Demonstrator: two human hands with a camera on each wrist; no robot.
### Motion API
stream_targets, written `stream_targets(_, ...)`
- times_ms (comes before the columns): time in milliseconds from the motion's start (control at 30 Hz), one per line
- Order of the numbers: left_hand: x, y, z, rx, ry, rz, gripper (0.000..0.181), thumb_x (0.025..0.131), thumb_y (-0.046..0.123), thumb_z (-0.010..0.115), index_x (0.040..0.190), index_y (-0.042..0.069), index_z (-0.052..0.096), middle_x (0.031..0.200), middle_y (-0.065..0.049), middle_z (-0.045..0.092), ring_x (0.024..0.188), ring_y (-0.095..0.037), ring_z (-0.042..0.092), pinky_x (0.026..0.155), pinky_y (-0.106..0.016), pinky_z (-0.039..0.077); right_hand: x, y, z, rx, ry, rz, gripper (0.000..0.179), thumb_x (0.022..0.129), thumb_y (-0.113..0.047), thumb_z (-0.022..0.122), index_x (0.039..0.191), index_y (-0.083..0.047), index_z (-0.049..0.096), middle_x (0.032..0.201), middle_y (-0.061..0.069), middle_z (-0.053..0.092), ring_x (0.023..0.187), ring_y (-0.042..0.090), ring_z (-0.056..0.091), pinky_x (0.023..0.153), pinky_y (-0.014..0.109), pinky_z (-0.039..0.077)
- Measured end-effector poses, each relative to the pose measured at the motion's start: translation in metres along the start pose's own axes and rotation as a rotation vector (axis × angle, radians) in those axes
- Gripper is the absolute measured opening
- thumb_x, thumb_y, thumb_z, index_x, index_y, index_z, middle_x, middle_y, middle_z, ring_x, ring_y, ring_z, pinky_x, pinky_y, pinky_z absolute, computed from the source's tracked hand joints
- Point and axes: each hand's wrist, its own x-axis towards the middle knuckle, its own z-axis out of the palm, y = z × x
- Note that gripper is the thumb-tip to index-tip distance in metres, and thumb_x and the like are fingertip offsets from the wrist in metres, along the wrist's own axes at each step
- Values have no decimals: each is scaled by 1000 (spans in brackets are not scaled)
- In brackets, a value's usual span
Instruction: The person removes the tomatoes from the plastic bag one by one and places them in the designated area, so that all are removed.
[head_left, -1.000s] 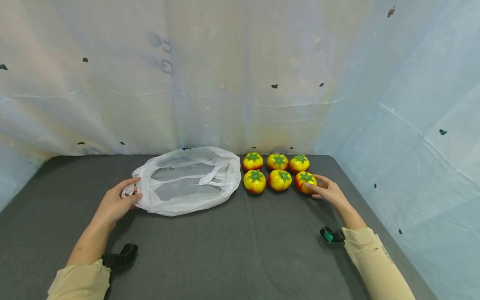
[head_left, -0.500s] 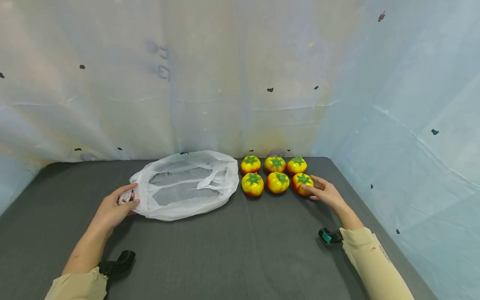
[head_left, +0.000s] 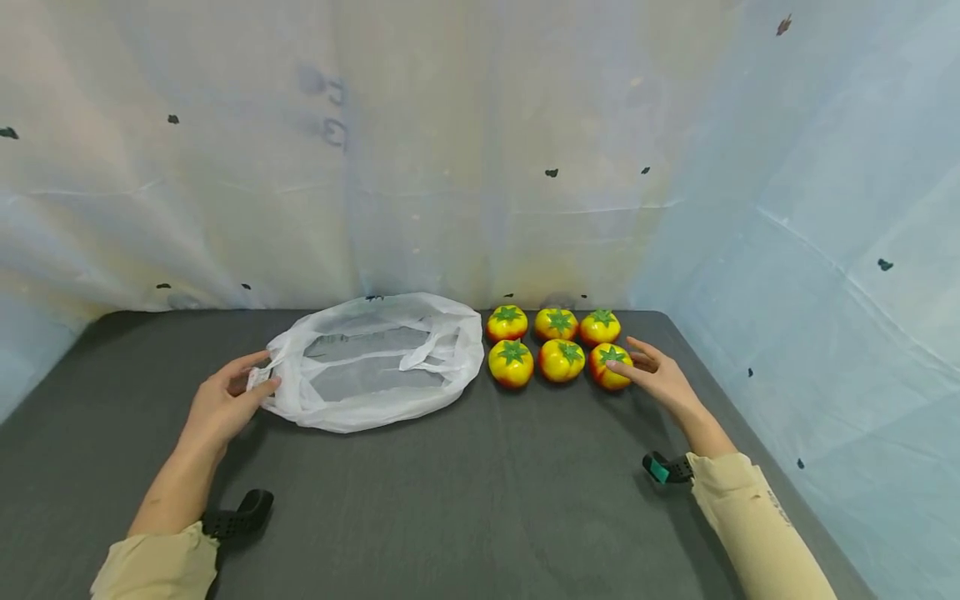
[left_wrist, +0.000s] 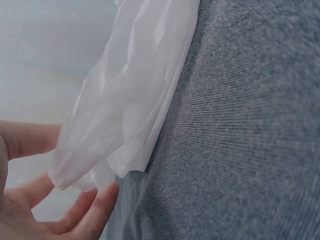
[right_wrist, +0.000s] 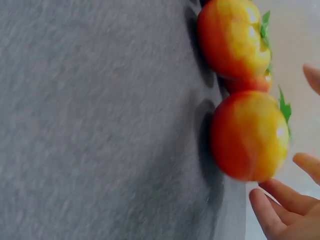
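Note:
A white plastic bag (head_left: 352, 419) lies on the dark table with its mouth spread wide. At its left end is my left hand (head_left: 219, 408), thumb and fingers apart on either side of the bunched handle (left_wrist: 75, 160). My right hand (head_left: 663, 385) is at the front right tomato (head_left: 604, 380), yellow and red with a green leafy top. In the right wrist view, fingertips (right_wrist: 261, 200) are right at the underside of that tomato (right_wrist: 247, 137), with the thumb away from it. Several like tomatoes (head_left: 561, 362) stand in two short rows right of the bag.
The table (head_left: 420, 508) has a dark grey cloth surface. A pale sheet wall (head_left: 450, 167) closes off the back, and another sheet wall (head_left: 855, 317) runs along the right. Black wrist straps (head_left: 238, 517) sit at both sleeves.
My left hand has drawn slightly left, its fingers off the bag's rim. My right hand's fingers have spread a little from the tomato. The head view dipped and came back.

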Motion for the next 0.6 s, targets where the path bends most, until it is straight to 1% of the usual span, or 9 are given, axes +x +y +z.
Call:
stream_targets(67, -1, 2, 0, -6, 29, -10, 65, 91, 43, 51, 143, 9, 33, 140, -27, 33, 120, -41, 38, 76, -45, 44, 1, -4, 1, -3, 22, -4, 84, 84, -55, 57, 149, -19, 19, 151, 20, 24, 138, 38, 22, 105, 60, 25)
stream_targets(133, -3, 4, 0, 6, 57, -2, 64, 91, 42, 51, 143, 9, 34, 139, -26, 36, 118, -39, 40, 73, -41, 44, 2, -8, 3, -17, 55, -16, 84, 84, -56, 57, 149, -19, 20, 151, 20, 24, 138, 38, 22, 106, 59, 24)
stream_targets(200, -6, 7, -1, 8, 64, 29, 64, 92, 40, 51, 142, 5, 34, 137, -29, 36, 118, -42, 40, 76, -43, 43, 3, -13, 6, -44, 89, -31, 83, 83, -56, 57, 148, -18, 21, 150, 20, 26, 137, 40, 23, 106, 59, 25)
stream_targets(300, -11, 10, -2, 47, 96, 57, 62, 92, 38, 52, 142, 5, 35, 134, -29, 38, 116, -43, 42, 75, -46, 43, 5, -19, 9, -93, 124, -38, 83, 83, -56, 57, 148, -16, 23, 148, 22, 29, 135, 43, 25, 105, 58, 27)
stream_targets(433, -14, 14, -4, 77, 119, 75, 61, 92, 37, 52, 141, 5, 36, 133, -28, 39, 115, -43, 43, 79, -52, 41, 6, -23, 12, -109, 126, -32, 84, 83, -57, 56, 148, -16, 22, 148, 22, 29, 134, 44, 26, 104, 59, 29)
stream_targets(533, -15, 17, -6, 85, 144, 91, 61, 92, 37, 53, 141, 5, 37, 131, -28, 39, 114, -43, 44, 79, -53, 42, 8, -27, 12, -95, 124, -49, 85, 83, -59, 56, 148, -17, 22, 148, 20, 30, 135, 43, 26, 104, 59, 27)
stream_targets(600, -17, 20, -7, 92, 163, 114, 60, 91, 35, 54, 140, 5, 38, 129, -28, 39, 113, -43, 45, 81, -52, 43, 9, -31, 13, -78, 124, -65, 85, 82, -59, 56, 148, -17, 22, 149, 19, 30, 136, 41, 26, 105, 58, 26)
